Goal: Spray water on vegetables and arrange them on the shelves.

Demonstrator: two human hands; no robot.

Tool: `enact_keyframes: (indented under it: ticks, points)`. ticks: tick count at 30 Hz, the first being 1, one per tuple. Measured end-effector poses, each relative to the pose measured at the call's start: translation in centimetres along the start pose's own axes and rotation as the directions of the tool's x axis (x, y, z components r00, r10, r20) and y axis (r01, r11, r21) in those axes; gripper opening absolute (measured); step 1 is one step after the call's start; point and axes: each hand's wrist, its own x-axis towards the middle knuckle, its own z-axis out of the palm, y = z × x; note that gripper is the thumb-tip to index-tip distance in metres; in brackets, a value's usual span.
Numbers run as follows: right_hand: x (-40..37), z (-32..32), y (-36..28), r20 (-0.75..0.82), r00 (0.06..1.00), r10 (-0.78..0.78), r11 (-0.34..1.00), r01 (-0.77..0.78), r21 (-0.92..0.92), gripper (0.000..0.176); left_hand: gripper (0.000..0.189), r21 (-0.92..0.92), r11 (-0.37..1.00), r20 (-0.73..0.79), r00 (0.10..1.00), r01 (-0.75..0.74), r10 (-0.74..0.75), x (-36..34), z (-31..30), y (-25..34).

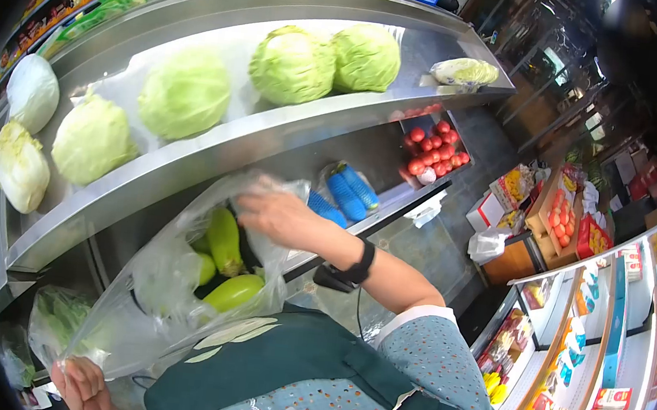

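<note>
A clear plastic bag [149, 274] is spread between my two hands. My left hand [81, 387] pinches its lower corner, low at the left. My right hand [273, 211], with a black band on the wrist, is closed at the bag's upper edge; its fingertips are partly hidden and blurred. Through and past the plastic show several glossy green squash [225, 240] in the lower bin of the display. Beside my left hand, leafy greens [64, 317] lie in clear wrapping.
On the upper metal shelf [232, 127] sit several cabbages [291, 65] and wrapped napa cabbages [22, 165]. Corn cobs in blue netting [350, 191] and a box of tomatoes [437, 148] lie farther right in the lower bin. Goods shelves [569, 350] stand at right.
</note>
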Motion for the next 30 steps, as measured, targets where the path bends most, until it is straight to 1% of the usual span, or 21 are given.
enact_keyframes:
  ticks: [1,2,3,4,5,6,7,8,9,11,13,14,15,17,19,21,25,27,28,29,30]
  points:
    - [-0.8,-2.6,0.2,0.035,0.998,-0.057,0.973,0.048,0.227,0.016,0.022,-0.003,1.000,-0.007,1.000,-0.006,0.006,-0.6,0.3,-0.9]
    - [-1.8,-6.3,1.1,0.100,0.990,0.101,0.912,-0.132,0.388,0.020,0.021,0.053,0.999,-0.065,0.998,-0.014,0.017,-0.5,1.5,-1.3]
    - [-2.8,-10.3,2.7,0.192,0.952,0.237,0.798,-0.304,0.520,0.025,0.021,0.109,0.994,-0.125,0.991,-0.021,0.035,-0.5,2.8,-1.6]
    - [-3.9,-13.7,4.9,-0.119,0.927,0.357,0.849,-0.269,0.454,0.025,0.021,0.110,0.993,-0.142,0.989,-0.030,0.046,-0.4,3.9,-1.9]
    - [-5.7,-16.2,8.0,-0.319,0.794,0.518,0.843,-0.409,0.350,0.026,0.021,0.073,0.997,-0.149,0.989,-0.001,0.012,0.1,4.8,-2.3]
    - [-7.6,-18.1,12.1,-0.506,0.537,0.675,0.734,-0.560,0.385,0.032,0.023,0.038,0.999,-0.151,0.988,0.029,-0.023,0.8,5.5,-2.4]
    - [-10.0,-21.0,16.3,-0.665,0.602,0.441,0.736,-0.667,-0.116,0.045,0.027,0.004,0.998,-0.152,0.987,0.060,-0.059,1.4,6.3,-2.5]
    - [-12.0,-23.4,19.6,-0.634,0.641,0.432,0.604,-0.728,-0.325,0.065,0.026,0.014,0.994,-0.141,0.985,0.104,-0.101,1.9,7.1,-2.3]
    - [-14.0,-24.6,23.4,-0.613,0.609,0.503,0.432,-0.792,-0.433,0.081,0.026,0.021,0.995,-0.156,0.983,0.097,-0.092,2.4,7.7,-2.4]
    - [-15.9,-26.2,27.8,-0.473,0.602,0.643,0.207,-0.732,-0.649,0.094,0.033,0.083,0.989,-0.164,0.981,0.120,-0.105,2.7,8.5,-2.4]
    - [-16.6,-26.6,31.0,-0.292,0.753,0.590,0.229,-0.503,-0.834,0.093,0.035,0.102,0.981,-0.233,0.962,0.167,-0.140,2.6,9.1,-2.2]
    - [-16.5,-26.7,32.1,-0.192,0.781,0.594,0.267,-0.417,-0.869,0.089,0.033,0.106,0.982,-0.228,0.965,0.155,-0.128,2.9,9.9,-2.1]
    - [-15.8,-26.7,32.5,-0.103,0.755,0.648,0.302,-0.378,-0.875,0.076,0.033,0.115,0.982,-0.258,0.959,0.149,-0.115,2.9,10.3,-2.0]
    - [-15.4,-26.7,33.2,-0.075,0.790,0.608,0.287,-0.307,-0.908,0.070,0.031,0.146,0.978,-0.256,0.961,0.148,-0.108,2.7,10.8,-1.7]
    - [-14.5,-27.2,33.7,-0.081,0.674,0.734,0.310,-0.439,-0.843,0.065,0.031,0.130,0.982,-0.267,0.959,0.136,-0.097,2.3,10.8,-1.7]
    - [-15.6,-27.5,35.6,-0.125,0.740,0.661,0.310,-0.421,-0.853,0.063,0.032,0.137,0.980,-0.247,0.963,0.145,-0.108,1.9,10.7,-1.6]
    - [-13.3,-29.2,30.5,-0.528,0.600,0.601,0.198,-0.752,-0.629,0.065,0.036,0.127,0.980,-0.275,0.955,0.153,-0.113,1.4,10.0,-1.5]
    - [-12.3,-30.9,27.4,-0.595,0.677,0.433,0.360,-0.735,-0.574,0.067,0.048,0.133,0.973,-0.282,0.949,0.186,-0.143,1.8,10.3,-1.1]
    - [-12.6,-31.8,27.0,-0.582,0.773,0.253,0.434,-0.628,-0.646,0.077,0.059,0.174,0.971,-0.273,0.955,0.167,-0.115,2.0,10.3,-1.4]
    - [-9.8,-31.7,21.1,-0.615,0.713,0.336,0.382,-0.700,-0.603,0.073,0.069,0.216,0.965,-0.263,0.961,0.150,-0.090,2.3,10.3,-1.7]
    - [-8.8,-31.9,17.4,-0.554,0.828,0.088,0.587,-0.493,-0.643,0.065,0.083,0.232,0.958,-0.257,0.960,0.169,-0.107,2.5,10.4,-1.8]
